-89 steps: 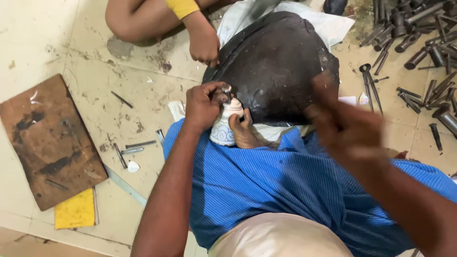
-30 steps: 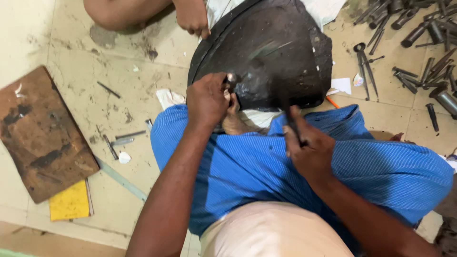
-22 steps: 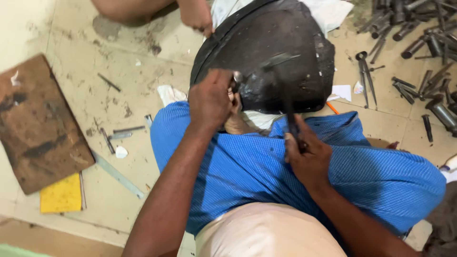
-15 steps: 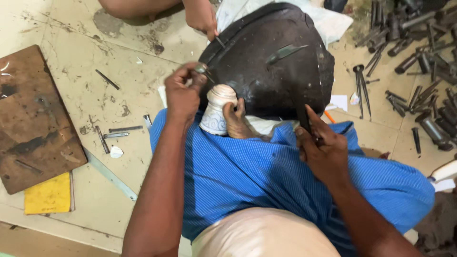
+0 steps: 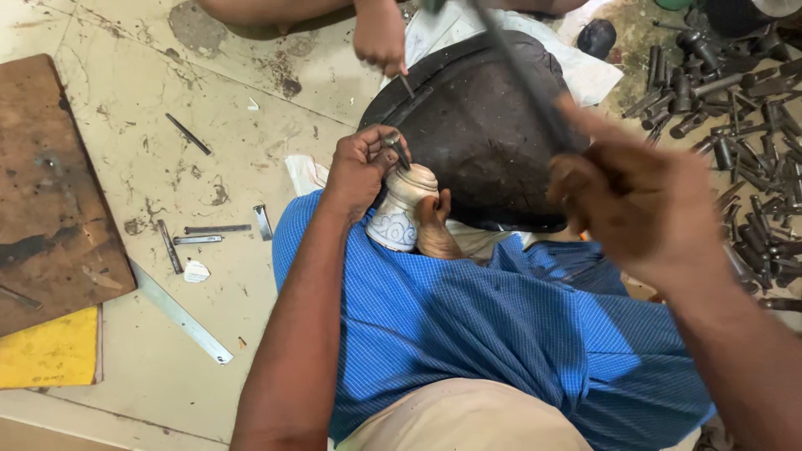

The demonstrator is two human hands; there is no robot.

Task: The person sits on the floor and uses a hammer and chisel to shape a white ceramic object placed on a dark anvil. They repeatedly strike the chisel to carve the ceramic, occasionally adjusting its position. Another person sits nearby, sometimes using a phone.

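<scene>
While the left hand [image 5: 361,167] pinches a small metal punch [image 5: 395,150] against the top of one white patterned vessel [image 5: 403,207] braced on the blue-clad lap beside a dark dome [image 5: 484,134], the right hand [image 5: 639,205], fist closed, lifts one blurred hammer [image 5: 518,71]. Chasing looks underway; the blow needs a steady punch. Another person's hand [image 5: 380,35] works nearby.
</scene>
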